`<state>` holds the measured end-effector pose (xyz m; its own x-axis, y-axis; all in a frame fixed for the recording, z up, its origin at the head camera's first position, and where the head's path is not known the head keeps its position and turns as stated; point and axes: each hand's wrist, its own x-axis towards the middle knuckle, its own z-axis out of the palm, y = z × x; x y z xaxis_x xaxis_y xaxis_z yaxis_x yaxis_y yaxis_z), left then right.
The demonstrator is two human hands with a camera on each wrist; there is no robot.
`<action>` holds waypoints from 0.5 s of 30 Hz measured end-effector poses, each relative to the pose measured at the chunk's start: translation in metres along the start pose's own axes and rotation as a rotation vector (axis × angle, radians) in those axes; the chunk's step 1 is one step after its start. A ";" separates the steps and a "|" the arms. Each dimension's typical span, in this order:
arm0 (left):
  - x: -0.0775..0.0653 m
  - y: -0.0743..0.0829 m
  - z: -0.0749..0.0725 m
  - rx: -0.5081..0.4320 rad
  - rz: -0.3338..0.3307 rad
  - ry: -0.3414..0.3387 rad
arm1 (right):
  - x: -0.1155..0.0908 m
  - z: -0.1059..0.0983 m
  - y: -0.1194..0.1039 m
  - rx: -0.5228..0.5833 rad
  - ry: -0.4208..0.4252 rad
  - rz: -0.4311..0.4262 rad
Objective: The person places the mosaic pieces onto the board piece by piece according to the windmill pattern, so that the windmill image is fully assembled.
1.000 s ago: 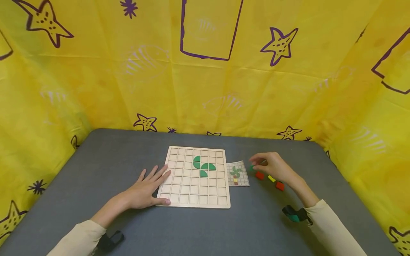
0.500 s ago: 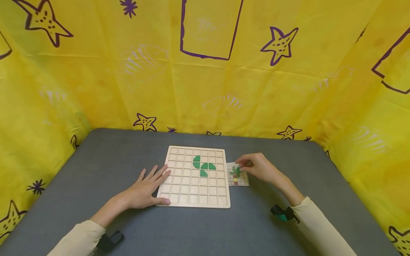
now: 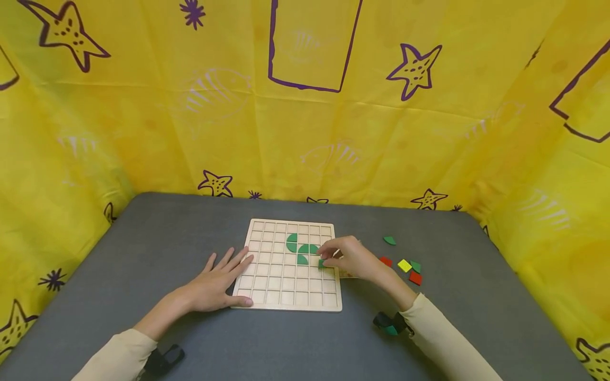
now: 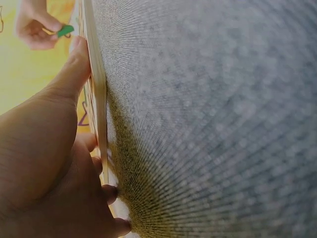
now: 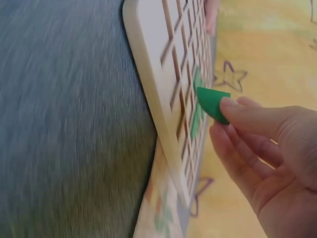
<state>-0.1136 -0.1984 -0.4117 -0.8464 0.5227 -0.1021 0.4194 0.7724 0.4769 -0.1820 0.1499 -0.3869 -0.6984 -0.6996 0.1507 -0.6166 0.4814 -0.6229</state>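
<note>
A pale wooden grid board point(image 3: 281, 297) lies on the table, with several green quarter-circle tiles point(image 3: 303, 259) set in its cells. My left hand point(image 3: 209, 288) rests with spread fingers on the board's left edge; in the left wrist view its thumb point(image 4: 74, 69) lies along the rim. Between thumb and fingers my right hand point(image 3: 355, 260) pinches a green quarter-circle tile point(image 5: 212, 103), over the board's right part. The right wrist view shows that tile raised off the grid, its curved side toward the board. Under the right hand, the patterned card point(image 5: 161, 206) is mostly hidden in the head view.
Right of the board lie loose tiles: a green one point(image 3: 389, 241) set apart, a yellow one point(image 3: 404, 265), a red one point(image 3: 415, 278) beside another green one point(image 3: 415, 266), and a red one point(image 3: 386, 261) partly behind the right hand. Yellow patterned cloth point(image 3: 305, 132) surrounds the grey table point(image 3: 190, 222).
My right hand has moved left from the loose tiles, across the card, to the board's right part, carrying the green quarter-circle tile. The left hand has stayed in place.
</note>
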 end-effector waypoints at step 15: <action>0.000 0.001 -0.001 0.004 0.001 -0.001 | 0.022 0.031 -0.013 0.064 -0.027 -0.019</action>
<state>-0.1135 -0.1976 -0.4102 -0.8456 0.5239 -0.1027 0.4216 0.7733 0.4736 -0.1784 0.1119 -0.3990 -0.6763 -0.7227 0.1428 -0.6046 0.4339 -0.6680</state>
